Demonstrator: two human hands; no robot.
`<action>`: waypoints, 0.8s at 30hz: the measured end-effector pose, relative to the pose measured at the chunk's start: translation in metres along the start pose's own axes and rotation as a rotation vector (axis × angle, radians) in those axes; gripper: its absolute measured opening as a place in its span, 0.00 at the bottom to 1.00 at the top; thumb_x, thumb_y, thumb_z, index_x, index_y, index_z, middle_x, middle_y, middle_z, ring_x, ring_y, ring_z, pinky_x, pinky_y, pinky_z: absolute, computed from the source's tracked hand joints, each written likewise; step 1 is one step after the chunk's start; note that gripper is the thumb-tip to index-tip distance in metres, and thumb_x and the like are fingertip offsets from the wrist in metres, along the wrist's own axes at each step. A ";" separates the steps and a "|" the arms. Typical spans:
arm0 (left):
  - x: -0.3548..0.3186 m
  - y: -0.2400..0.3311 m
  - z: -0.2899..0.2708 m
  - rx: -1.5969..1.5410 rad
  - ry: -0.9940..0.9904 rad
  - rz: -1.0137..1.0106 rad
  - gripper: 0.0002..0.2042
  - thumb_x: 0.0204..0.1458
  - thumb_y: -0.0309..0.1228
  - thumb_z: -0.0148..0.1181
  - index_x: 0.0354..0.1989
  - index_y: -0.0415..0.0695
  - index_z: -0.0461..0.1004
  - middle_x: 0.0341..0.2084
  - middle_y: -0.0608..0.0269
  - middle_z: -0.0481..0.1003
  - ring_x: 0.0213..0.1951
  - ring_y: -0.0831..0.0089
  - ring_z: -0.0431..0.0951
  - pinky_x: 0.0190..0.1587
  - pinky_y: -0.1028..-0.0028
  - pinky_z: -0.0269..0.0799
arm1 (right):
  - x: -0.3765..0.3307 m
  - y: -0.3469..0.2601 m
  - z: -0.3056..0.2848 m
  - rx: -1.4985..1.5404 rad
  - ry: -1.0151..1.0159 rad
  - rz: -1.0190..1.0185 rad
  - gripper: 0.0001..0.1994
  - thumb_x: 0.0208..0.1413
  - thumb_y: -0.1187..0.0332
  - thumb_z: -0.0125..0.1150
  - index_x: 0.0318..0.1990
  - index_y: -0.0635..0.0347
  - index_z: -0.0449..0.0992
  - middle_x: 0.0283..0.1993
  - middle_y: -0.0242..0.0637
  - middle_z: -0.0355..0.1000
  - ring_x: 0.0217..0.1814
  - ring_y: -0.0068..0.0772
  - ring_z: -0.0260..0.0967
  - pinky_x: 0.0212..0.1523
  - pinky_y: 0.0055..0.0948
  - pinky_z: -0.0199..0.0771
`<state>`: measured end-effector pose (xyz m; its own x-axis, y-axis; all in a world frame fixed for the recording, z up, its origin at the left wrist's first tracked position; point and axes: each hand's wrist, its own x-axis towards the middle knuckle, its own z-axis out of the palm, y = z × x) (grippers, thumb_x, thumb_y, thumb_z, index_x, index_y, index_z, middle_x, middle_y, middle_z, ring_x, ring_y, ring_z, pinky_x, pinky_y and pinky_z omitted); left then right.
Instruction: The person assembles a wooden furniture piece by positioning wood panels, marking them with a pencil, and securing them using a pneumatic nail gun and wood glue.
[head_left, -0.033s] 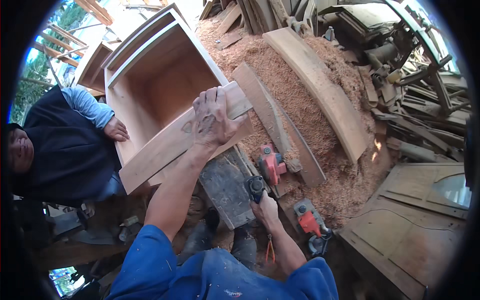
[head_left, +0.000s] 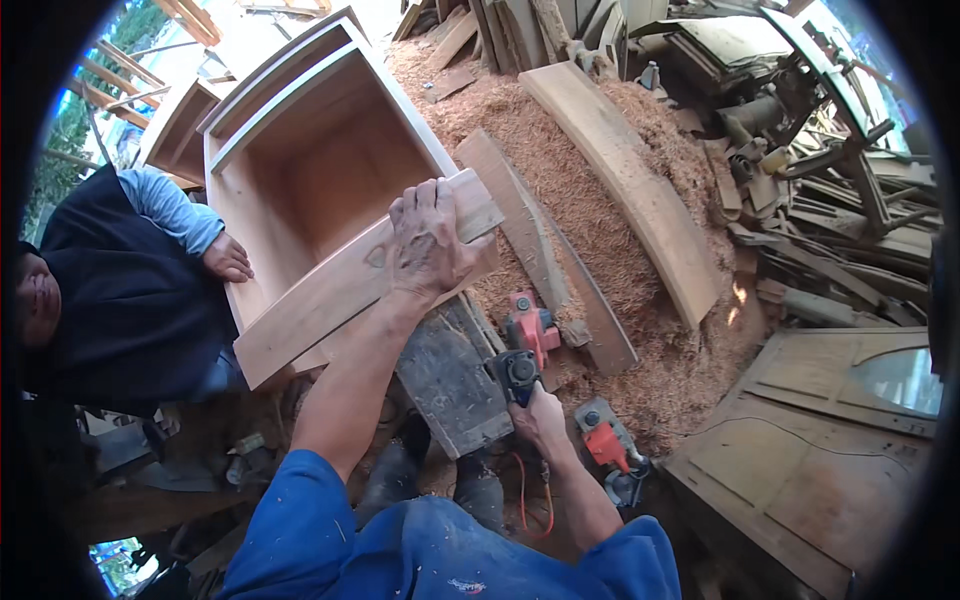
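Note:
My left hand (head_left: 428,240) grips a curved wooden board (head_left: 330,283), its fingers bent over the far edge. The board lies across the near end of an open wooden cabinet (head_left: 320,165). Over the right side of a worn wooden block (head_left: 455,375), my right hand (head_left: 542,412) is closed round the handle of a dark nail gun (head_left: 518,372). An orange hose (head_left: 548,510) hangs in a loop by my right wrist. Just beyond the nail gun stands a red power planer (head_left: 532,325).
Another person's hand (head_left: 228,258) rests on the cabinet's left side. A second red power tool (head_left: 605,440) lies right of my forearm. Curved planks (head_left: 640,190) lie on heaped wood shavings (head_left: 550,130). A panelled door (head_left: 790,450) is at the lower right, below scrap wood.
The nail gun and my right hand have shifted slightly right, nearer the red planer. More of the orange hose's loop shows. My left hand stays on the board.

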<state>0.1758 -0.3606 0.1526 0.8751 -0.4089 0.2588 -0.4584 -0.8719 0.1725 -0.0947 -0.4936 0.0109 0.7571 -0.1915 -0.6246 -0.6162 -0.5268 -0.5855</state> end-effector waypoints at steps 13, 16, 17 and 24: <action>0.002 0.005 -0.005 -0.100 -0.003 -0.038 0.40 0.35 0.47 0.76 0.54 0.31 0.68 0.44 0.53 0.67 0.51 0.57 0.66 0.55 0.59 0.59 | -0.035 -0.253 -0.267 0.043 0.106 -0.343 0.09 0.52 0.68 0.64 0.33 0.67 0.80 0.21 0.33 0.73 0.19 0.22 0.70 0.22 0.27 0.72; -0.002 -0.004 -0.006 -0.114 0.007 -0.045 0.41 0.35 0.48 0.77 0.54 0.32 0.68 0.45 0.53 0.67 0.52 0.58 0.66 0.56 0.59 0.59 | -0.016 -0.303 -0.259 0.034 -0.007 -0.330 0.08 0.50 0.69 0.64 0.30 0.67 0.78 0.21 0.33 0.72 0.18 0.23 0.69 0.20 0.27 0.72; 0.000 -0.003 -0.006 -0.126 0.015 -0.051 0.41 0.35 0.48 0.78 0.54 0.32 0.68 0.46 0.53 0.67 0.52 0.58 0.66 0.56 0.60 0.59 | -0.007 -0.309 -0.258 0.031 0.001 -0.327 0.08 0.50 0.69 0.64 0.30 0.67 0.78 0.21 0.33 0.72 0.18 0.23 0.69 0.20 0.27 0.72; 0.000 0.001 -0.006 -0.165 0.001 -0.102 0.41 0.34 0.47 0.77 0.55 0.34 0.67 0.47 0.53 0.67 0.54 0.58 0.66 0.59 0.59 0.58 | 0.032 -0.326 -0.245 -0.205 0.039 -0.223 0.10 0.46 0.68 0.63 0.28 0.69 0.77 0.21 0.36 0.73 0.18 0.25 0.70 0.21 0.29 0.71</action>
<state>0.1742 -0.3592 0.1586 0.9181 -0.3204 0.2334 -0.3869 -0.8524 0.3517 0.1836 -0.5311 0.3079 0.8791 -0.0813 -0.4697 -0.3799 -0.7147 -0.5873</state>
